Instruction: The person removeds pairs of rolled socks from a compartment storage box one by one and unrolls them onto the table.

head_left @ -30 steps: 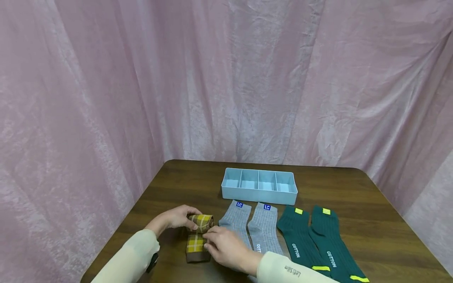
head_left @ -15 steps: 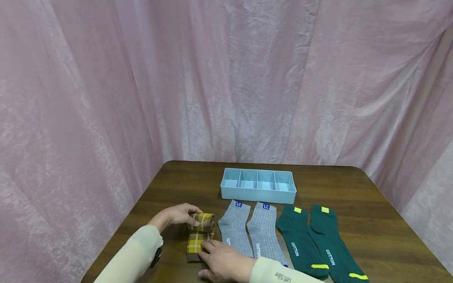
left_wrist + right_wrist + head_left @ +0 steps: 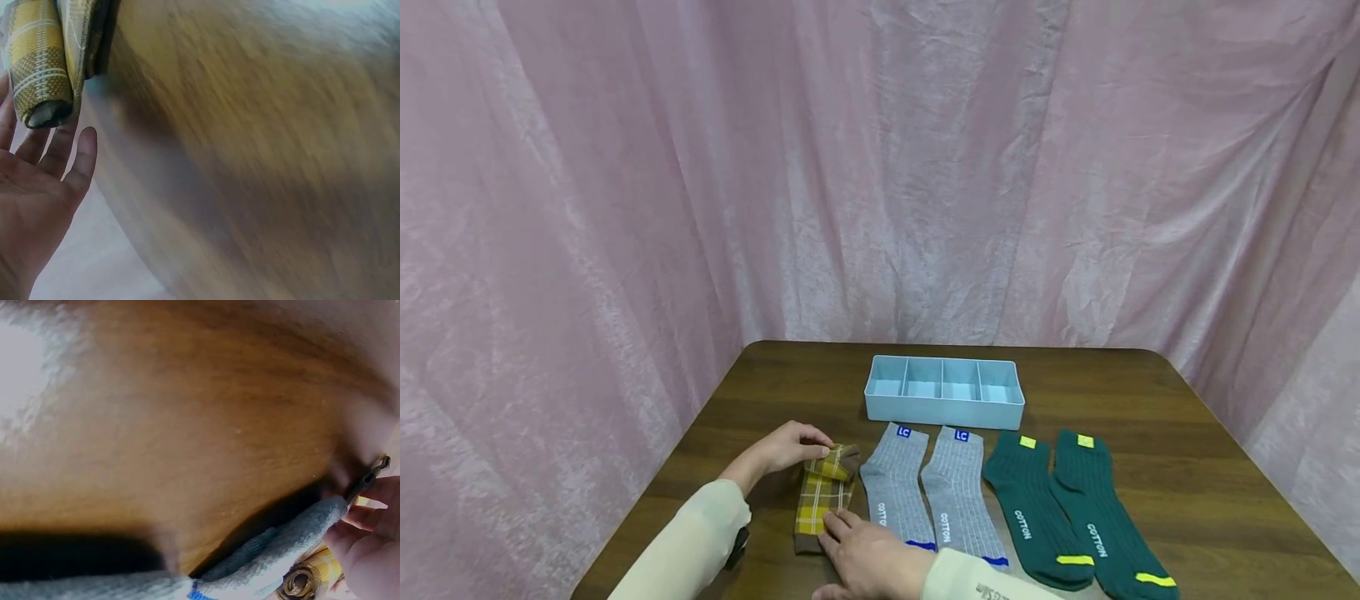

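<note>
A yellow-and-brown plaid sock (image 3: 822, 502) lies on the left part of the table, its far end rolled up and its brown near end flat. My left hand (image 3: 784, 448) holds the rolled end (image 3: 39, 69) between thumb and fingers; in the left wrist view the fingers reach behind the roll. My right hand (image 3: 871, 550) rests on the near flat part with its fingers extended, next to the grey socks. The right wrist view shows that hand at its right edge, beside a grey sock (image 3: 275, 556) and the plaid roll's spiral end (image 3: 300, 582).
Two grey socks (image 3: 898, 475) with blue tags lie right of the plaid one. Further right are two dark green socks (image 3: 1033, 508) with yellow tags. A light blue divided box (image 3: 943, 410) stands behind them on the brown wooden table (image 3: 1097, 387). Pink curtains (image 3: 880, 167) hang behind.
My right hand has slid from the roll toward the sock's near end. The roll now sits slightly further away, with more of the flat plaid showing. My left hand stays at the roll.
</note>
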The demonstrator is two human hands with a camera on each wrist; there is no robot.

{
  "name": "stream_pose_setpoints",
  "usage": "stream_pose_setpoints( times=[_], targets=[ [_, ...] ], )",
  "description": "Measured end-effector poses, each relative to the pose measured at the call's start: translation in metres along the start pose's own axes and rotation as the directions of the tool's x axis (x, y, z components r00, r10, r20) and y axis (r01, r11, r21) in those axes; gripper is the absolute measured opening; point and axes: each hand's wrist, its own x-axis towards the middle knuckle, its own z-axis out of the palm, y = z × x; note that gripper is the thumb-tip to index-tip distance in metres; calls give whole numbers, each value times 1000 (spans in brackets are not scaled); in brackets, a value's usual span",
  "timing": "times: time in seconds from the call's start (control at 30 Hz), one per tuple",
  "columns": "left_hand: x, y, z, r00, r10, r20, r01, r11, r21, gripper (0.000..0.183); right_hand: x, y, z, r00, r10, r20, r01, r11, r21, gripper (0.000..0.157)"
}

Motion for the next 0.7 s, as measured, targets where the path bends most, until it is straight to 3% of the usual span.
stream_pose_setpoints(
  times=[0.17, 0.27, 0.53, 0.7],
  targets=[
    [-3, -5, 1, 999, -3, 40, 2, 1000, 23, 40, 2, 0, 0, 1000, 10, -11, -10, 1000, -13, 76],
    [-4, -8, 2, 999, -12, 37, 11, 1000, 21, 42, 2, -1, -1, 1000, 12, -13, -12, 1000, -26, 75],
    [2, -10, 6, 997, -24, -70, 26, 999, 28, 29, 3, 0, -3, 1000, 5, -10, -5, 998, -64, 75],
    [9, -11, 9, 989, -65, -136, 64, 998, -12, 25, 4, 1, -2, 1000, -7, -10, 7, 999, -54, 73]
  ],
)
